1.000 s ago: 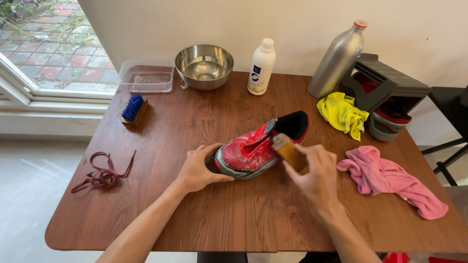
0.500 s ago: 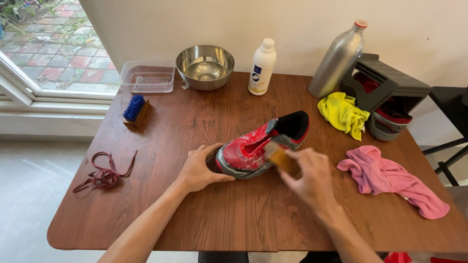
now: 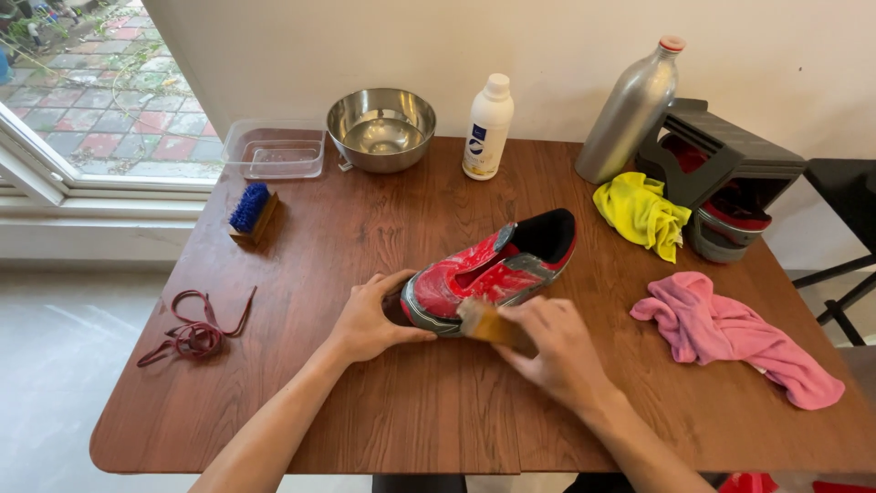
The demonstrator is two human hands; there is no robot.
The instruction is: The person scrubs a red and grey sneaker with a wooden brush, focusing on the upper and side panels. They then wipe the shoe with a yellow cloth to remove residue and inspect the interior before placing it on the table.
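Note:
A red and grey shoe (image 3: 493, 269) with a black opening lies on the wooden table (image 3: 365, 420), smeared with white foam. My left hand (image 3: 370, 319) grips its toe end and holds it steady. My right hand (image 3: 557, 351) is closed around a small wooden brush (image 3: 488, 322), whose bristles press against the shoe's near side by the sole.
Dark red laces (image 3: 192, 333) lie at the left edge. A blue-bristled brush (image 3: 251, 210), clear plastic tub (image 3: 274, 151), steel bowl (image 3: 380, 128), white bottle (image 3: 486, 128) and metal bottle (image 3: 630, 110) line the back. Yellow cloth (image 3: 643, 215), pink cloth (image 3: 730, 333) and a dark rack (image 3: 730, 173) with a shoe sit right.
My right hand has carried the brush down and left along the shoe's near side, from beside the opening toward the toe. My left hand has stayed on the toe.

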